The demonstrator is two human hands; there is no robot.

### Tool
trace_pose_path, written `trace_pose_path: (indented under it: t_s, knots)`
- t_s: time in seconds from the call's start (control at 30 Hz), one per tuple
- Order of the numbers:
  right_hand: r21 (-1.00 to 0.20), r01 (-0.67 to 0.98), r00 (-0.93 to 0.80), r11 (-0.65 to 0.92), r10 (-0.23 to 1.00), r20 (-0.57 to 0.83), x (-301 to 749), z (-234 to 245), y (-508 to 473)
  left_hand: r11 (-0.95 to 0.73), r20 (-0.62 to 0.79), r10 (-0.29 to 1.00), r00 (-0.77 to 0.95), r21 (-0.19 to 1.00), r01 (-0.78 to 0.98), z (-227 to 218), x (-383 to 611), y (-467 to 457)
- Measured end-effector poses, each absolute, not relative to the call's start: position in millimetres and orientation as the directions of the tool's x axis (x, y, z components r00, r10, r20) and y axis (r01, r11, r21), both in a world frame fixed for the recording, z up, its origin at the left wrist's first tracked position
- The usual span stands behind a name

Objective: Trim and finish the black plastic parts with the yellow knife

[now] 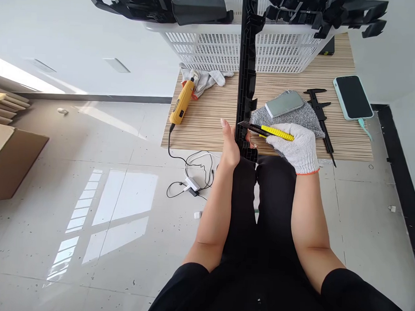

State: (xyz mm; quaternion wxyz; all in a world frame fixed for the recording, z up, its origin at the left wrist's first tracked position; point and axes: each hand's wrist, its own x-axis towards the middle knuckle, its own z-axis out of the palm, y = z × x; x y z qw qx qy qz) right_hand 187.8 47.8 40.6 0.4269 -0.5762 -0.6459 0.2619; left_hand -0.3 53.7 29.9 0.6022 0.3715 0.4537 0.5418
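My bare left hand (230,145) is wrapped round the lower end of a long black plastic trim part (246,78). The part stands lengthwise in front of me, its far end passing over the rim of a white basket. In a white knitted glove with an orange cuff edge, my right hand (293,145) grips a yellow utility knife (277,132). The knife's dark blade points left and reaches the edge of the trim part, close to my left fingers; whether it touches cannot be made out. Some left fingertips show on the part's right side.
The white basket (206,46) holds more black plastic parts (159,4). On the wood-striped table (210,109) lie a yellow corded rotary tool (182,102), a glove (211,79), a grey cloth (308,119) under a pale flat box (284,104), calipers (321,117) and a phone (354,98). Cables (196,173) lie below.
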Motion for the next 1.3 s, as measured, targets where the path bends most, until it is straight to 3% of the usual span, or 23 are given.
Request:
trace_pose_path:
  t_s: [1.3]
  knots:
    - [-0.863, 0.477, 0.035, 0.168, 0.977, 0.210, 184.8, 44.6, 46.5, 0.133, -0.139, 0.990, 0.002, 0.938, -0.319, 31.6, 0.8, 53.5]
